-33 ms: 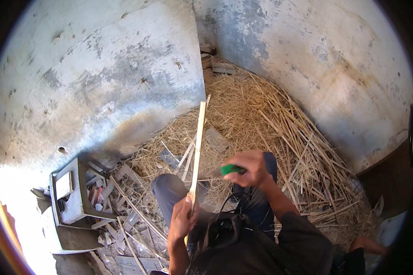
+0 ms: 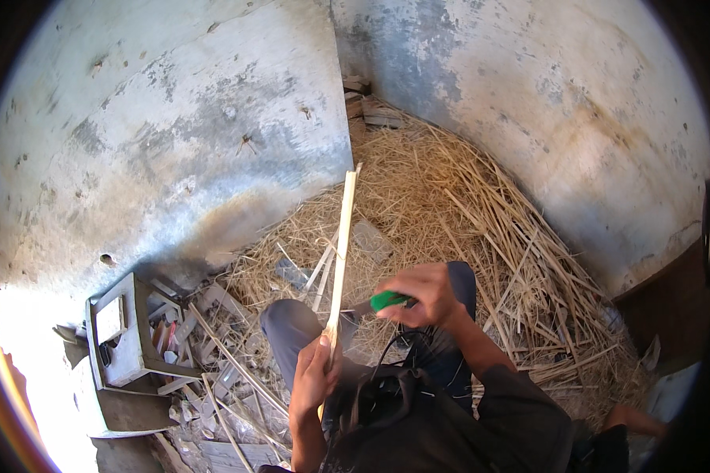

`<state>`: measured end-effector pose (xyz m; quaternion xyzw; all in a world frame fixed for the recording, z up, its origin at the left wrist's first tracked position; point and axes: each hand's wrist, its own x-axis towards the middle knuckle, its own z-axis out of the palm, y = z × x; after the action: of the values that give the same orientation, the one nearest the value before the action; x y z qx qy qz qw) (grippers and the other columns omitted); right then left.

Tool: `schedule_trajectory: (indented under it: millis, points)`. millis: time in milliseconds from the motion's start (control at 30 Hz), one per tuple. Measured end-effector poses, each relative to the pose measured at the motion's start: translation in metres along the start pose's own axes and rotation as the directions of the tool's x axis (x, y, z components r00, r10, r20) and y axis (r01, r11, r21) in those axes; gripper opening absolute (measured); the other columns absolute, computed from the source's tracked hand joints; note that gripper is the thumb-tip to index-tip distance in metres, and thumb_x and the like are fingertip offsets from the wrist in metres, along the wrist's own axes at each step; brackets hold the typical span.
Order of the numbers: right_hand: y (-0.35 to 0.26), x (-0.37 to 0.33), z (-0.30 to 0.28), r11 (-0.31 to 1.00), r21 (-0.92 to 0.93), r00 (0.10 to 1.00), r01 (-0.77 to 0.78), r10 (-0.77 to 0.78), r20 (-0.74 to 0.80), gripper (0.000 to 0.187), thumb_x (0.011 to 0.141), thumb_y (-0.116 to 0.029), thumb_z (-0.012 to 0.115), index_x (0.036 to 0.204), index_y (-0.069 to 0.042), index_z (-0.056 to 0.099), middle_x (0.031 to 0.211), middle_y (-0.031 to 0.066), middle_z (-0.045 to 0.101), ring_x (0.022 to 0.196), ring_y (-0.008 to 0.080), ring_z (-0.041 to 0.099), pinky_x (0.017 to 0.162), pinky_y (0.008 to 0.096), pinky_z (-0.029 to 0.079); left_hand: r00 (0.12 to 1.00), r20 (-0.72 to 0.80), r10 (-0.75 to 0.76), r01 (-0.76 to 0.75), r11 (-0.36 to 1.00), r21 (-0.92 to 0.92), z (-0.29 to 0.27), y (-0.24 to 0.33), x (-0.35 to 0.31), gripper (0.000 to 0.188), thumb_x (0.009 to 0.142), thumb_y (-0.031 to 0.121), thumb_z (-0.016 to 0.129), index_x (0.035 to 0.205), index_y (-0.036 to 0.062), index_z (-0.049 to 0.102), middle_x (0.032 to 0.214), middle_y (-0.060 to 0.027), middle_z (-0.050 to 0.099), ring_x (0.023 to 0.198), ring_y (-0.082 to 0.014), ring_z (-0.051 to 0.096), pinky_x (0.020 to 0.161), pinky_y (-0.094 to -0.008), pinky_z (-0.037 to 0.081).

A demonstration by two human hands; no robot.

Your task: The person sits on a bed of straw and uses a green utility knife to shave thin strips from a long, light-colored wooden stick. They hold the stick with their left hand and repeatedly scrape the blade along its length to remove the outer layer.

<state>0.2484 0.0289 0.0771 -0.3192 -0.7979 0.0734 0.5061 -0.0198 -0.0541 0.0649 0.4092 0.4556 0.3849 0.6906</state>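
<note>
My left hand is closed around the lower part of a long, pale bamboo strip. The strip stands up and away from me, between my knees, with its far end over the shavings. To its right, my right hand grips a green-handled knife. A blurred grey blade reaches leftward from the handle toward the strip, just above my left hand. Whether the blade touches the strip, I cannot tell. My left fingers hide the strip's grip area.
Straw-like shavings cover the floor ahead, with a pile of long thin strips along the right wall. At left lies a grey wooden frame among scraps. Stained walls meet ahead. Another person's arm shows at lower right.
My right hand with the knife has shifted slightly left and down, closer to the bamboo strip. My left hand and the strip have hardly moved.
</note>
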Motion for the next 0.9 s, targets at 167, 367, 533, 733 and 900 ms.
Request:
schedule_trajectory:
  millis: [167,367,533,733,900]
  points:
    - [-0.017,0.004,0.005,0.995,-0.094,0.995,0.036,-0.027,0.097,0.037,0.083,-0.045,0.087,0.092,-0.011,0.078,0.078,0.0011,0.075,0.058,0.02,0.07,0.052,0.0325,0.052,0.992,-0.024,0.123,-0.116,0.974,0.194,0.02,0.015,0.0,0.048,0.115,0.048,0.04,0.092,0.0085,0.056,0.06,0.004,0.046,0.044,-0.0045,0.037,0.04,-0.0225,0.029]
    - [-0.014,0.008,0.002,0.987,-0.155,0.998,0.046,-0.038,0.053,0.036,0.082,-0.044,0.089,0.093,-0.011,0.079,0.078,0.0005,0.075,0.058,0.019,0.069,0.052,0.0328,0.052,0.975,-0.094,0.203,-0.163,0.932,0.322,0.029,0.02,-0.002,0.05,0.116,0.046,0.04,0.09,0.0082,0.058,0.061,0.0054,0.045,0.048,-0.004,0.039,0.044,-0.023,0.03]
    - [-0.013,0.011,-0.003,0.983,-0.172,0.998,0.063,-0.063,0.002,0.034,0.081,-0.043,0.089,0.095,-0.013,0.079,0.074,-0.0014,0.072,0.057,0.0182,0.068,0.053,0.0332,0.051,0.982,-0.064,0.178,-0.156,0.954,0.257,0.027,0.015,0.0,0.051,0.116,0.048,0.04,0.092,0.0075,0.06,0.061,0.0052,0.046,0.048,-0.0044,0.039,0.044,-0.0233,0.03]
    - [-0.012,0.013,-0.006,0.963,-0.256,0.996,0.087,-0.088,0.007,0.042,0.08,-0.053,0.088,0.089,-0.013,0.079,0.068,-0.0016,0.07,0.051,0.0161,0.063,0.049,0.0308,0.045,0.984,-0.081,0.157,-0.128,0.952,0.279,0.028,0.02,-0.004,0.053,0.115,0.05,0.04,0.091,0.0071,0.059,0.062,0.0051,0.046,0.049,-0.0044,0.04,0.045,-0.0231,0.03]
    - [-0.012,0.015,-0.007,0.952,-0.291,0.995,0.099,-0.101,0.008,0.042,0.079,-0.053,0.088,0.089,-0.013,0.08,0.065,-0.002,0.067,0.05,0.0162,0.063,0.049,0.0311,0.045,0.982,-0.1,0.163,-0.124,0.94,0.317,0.025,0.017,-0.006,0.054,0.115,0.051,0.039,0.089,0.0077,0.058,0.062,0.0052,0.046,0.049,-0.0046,0.04,0.045,-0.0231,0.03]
